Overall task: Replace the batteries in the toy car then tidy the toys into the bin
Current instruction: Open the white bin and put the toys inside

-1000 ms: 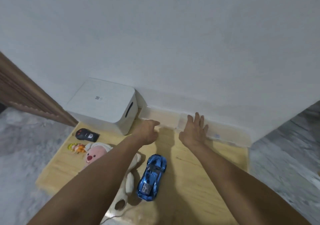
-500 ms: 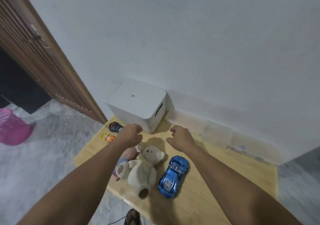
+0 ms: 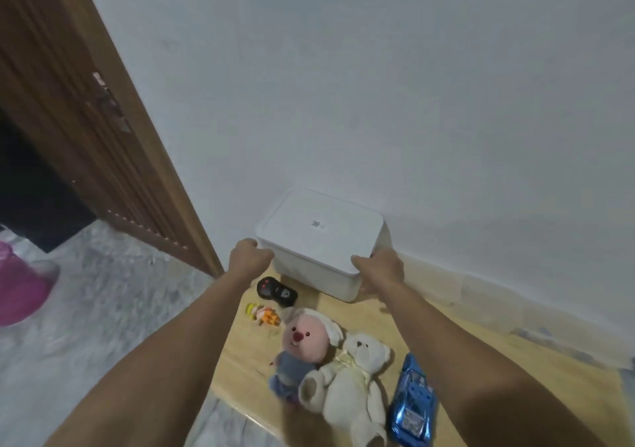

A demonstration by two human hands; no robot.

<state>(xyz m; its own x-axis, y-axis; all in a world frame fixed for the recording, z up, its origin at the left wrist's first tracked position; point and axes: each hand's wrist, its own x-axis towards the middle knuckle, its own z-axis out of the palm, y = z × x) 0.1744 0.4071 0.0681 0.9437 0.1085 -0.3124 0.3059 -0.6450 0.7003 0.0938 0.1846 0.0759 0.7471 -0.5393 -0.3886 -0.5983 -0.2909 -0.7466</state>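
Both hands were at the white bin (image 3: 319, 237), which stood lidded against the wall (image 3: 378, 85) at the far end of the low wooden worktop (image 3: 481, 360). The left hand (image 3: 250, 257) was curled at the bin's left corner; its fingers were turned away from the camera, so whether they gripped the lid's rim could not be told. The right hand (image 3: 379, 269) gripped the lid's near right corner, fingers curled over the edge, their tips hidden.

The blue toy car (image 3: 414, 405) lay at the worktop's near edge, just beside a white teddy bear (image 3: 354, 384), which touched a pink plush (image 3: 302, 343). A small orange figure (image 3: 263, 316) was too blurred to identify. A black remote (image 3: 276, 291) lay near the bin. Clear boxes (image 3: 498, 305) along the wall were hard to make out.
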